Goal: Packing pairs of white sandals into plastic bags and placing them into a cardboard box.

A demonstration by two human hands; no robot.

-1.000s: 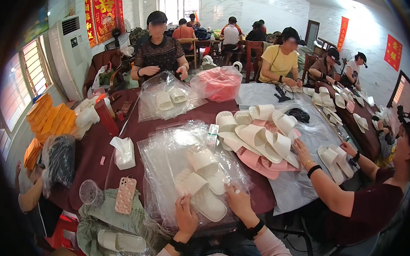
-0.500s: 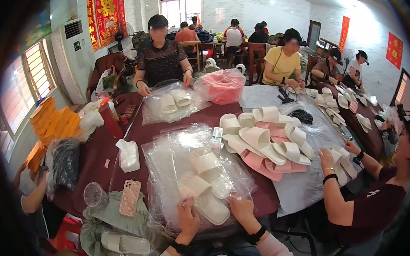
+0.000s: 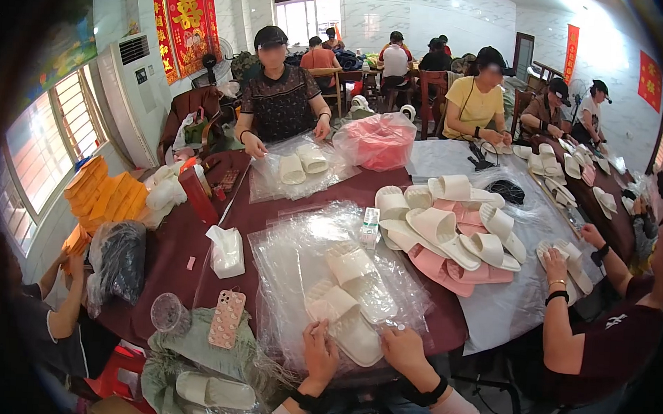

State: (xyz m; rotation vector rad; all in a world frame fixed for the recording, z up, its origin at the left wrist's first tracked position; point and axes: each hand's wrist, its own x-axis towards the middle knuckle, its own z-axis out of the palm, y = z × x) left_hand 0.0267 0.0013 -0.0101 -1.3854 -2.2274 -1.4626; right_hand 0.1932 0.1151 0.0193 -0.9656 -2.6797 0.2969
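A pair of white slide slippers (image 3: 336, 311) lies inside a clear plastic bag (image 3: 409, 288), on top of several flat bags at the near side of the table. My left hand (image 3: 321, 351) is closed on the bag's near edge, just left of the nearer slipper's toe end. Across from it, my right hand (image 3: 408, 351) pinches the same edge with thumb and forefinger. The second slipper (image 3: 362, 279) sits farther in, under the film. Up against the bag's right side is a heap of white and pink slippers (image 3: 449, 231).
A small white box (image 3: 370, 225) stands beyond the bag. To the left are a tissue pack (image 3: 226, 251), a phone (image 3: 227, 318), a clear plastic tub (image 3: 170, 313) and a bagged white slipper (image 3: 215, 390). Co-workers sit around; one at the right touches slippers (image 3: 569, 269).
The whole view has swung a little left, so things sit farther right in the picture. My hands stay at the bag's near edge. At the left, a co-worker's hands have come up to an orange packet.
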